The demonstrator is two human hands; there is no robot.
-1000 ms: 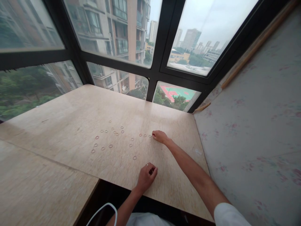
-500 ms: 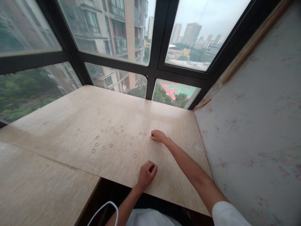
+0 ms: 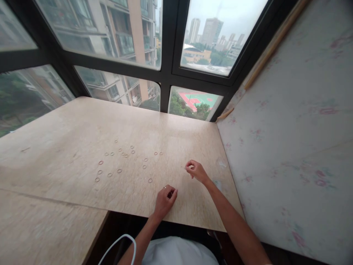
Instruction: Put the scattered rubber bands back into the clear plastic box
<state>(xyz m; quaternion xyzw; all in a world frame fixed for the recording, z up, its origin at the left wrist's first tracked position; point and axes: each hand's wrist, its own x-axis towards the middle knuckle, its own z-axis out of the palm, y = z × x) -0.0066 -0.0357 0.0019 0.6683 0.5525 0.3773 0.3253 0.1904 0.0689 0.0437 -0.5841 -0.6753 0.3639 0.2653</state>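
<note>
Small thin rings, like rubber bands (image 3: 119, 170), lie scattered flat over the left and middle of the marble-patterned top (image 3: 91, 121). Among them is a reddish one (image 3: 100, 162). My right hand (image 3: 196, 171) is over the right part of the top, with thumb and forefinger pinched. A faint thin band (image 3: 182, 167) shows at those fingertips. Nearer the front edge rests my left hand (image 3: 165, 200), its fingers curled in and a finger ring on it. What it holds, if anything, is too small to make out. The nearest loose ring (image 3: 150, 180) lies left of it.
Dark-framed windows (image 3: 168, 79) border the far side. A flowered wall (image 3: 275, 147) rises at the right, with a clear plastic piece (image 3: 221, 162) beside it. A lower-left slab (image 3: 41, 228) joins the top at a seam. A white cable (image 3: 118, 239) loops at the bottom.
My right hand has moved right and back toward me, away from the row of rings, still pinched. The view has shifted to the right. My left hand stays curled near the front edge.
</note>
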